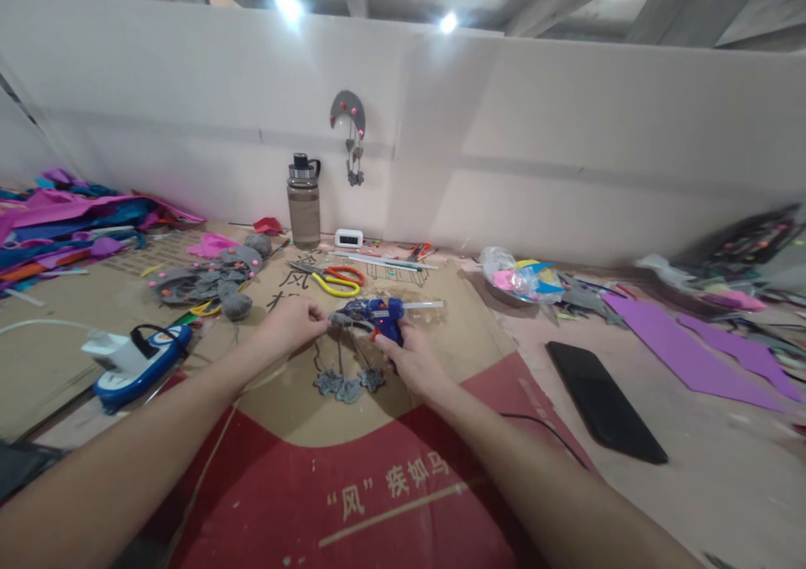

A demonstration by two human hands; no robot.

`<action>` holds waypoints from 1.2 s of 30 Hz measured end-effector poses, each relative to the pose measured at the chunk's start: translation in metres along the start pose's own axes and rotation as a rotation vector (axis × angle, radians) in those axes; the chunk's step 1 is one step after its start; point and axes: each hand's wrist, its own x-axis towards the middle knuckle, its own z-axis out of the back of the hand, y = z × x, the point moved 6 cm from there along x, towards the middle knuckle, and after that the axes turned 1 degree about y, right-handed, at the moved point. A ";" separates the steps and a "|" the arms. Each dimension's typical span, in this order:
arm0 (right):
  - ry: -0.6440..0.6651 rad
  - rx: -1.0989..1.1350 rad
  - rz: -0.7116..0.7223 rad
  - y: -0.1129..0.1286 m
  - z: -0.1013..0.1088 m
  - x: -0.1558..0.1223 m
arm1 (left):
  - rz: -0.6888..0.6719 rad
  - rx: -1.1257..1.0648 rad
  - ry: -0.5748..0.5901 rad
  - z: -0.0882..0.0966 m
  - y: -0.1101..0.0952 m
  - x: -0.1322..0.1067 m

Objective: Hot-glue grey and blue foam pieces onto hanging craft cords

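My right hand point(412, 359) is wrapped round the handle of a blue hot glue gun point(389, 310), a clear glue stick point(425, 305) poking out of its back. The nozzle points left toward the fingers of my left hand point(299, 324). Those fingers pinch the left end of a grey felt piece point(353, 324), partly hidden behind the gun. Strings run down from that piece to grey felt flower shapes point(348, 389) lying on the cardboard point(295, 422). Just beyond the hands lie scissors point(333, 280) with red and yellow handles.
Left are a blue power strip point(142, 372), grey felt pieces point(207, 279) and coloured scraps point(75, 216). A water bottle point(304, 204) stands by the wall, near a hanging grey felt moon point(349, 114). Right are a bowl point(510, 292), a black phone point(604, 401) and purple sheets point(686, 351).
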 end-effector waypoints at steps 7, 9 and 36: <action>0.036 0.039 -0.070 -0.003 -0.004 -0.001 | 0.024 0.020 0.058 -0.002 0.004 0.000; 0.042 0.059 -0.103 -0.004 -0.005 -0.001 | 0.068 -0.029 0.070 0.000 0.005 -0.001; -0.024 0.018 -0.020 -0.009 -0.002 0.020 | 0.044 -0.119 0.129 0.000 0.013 0.002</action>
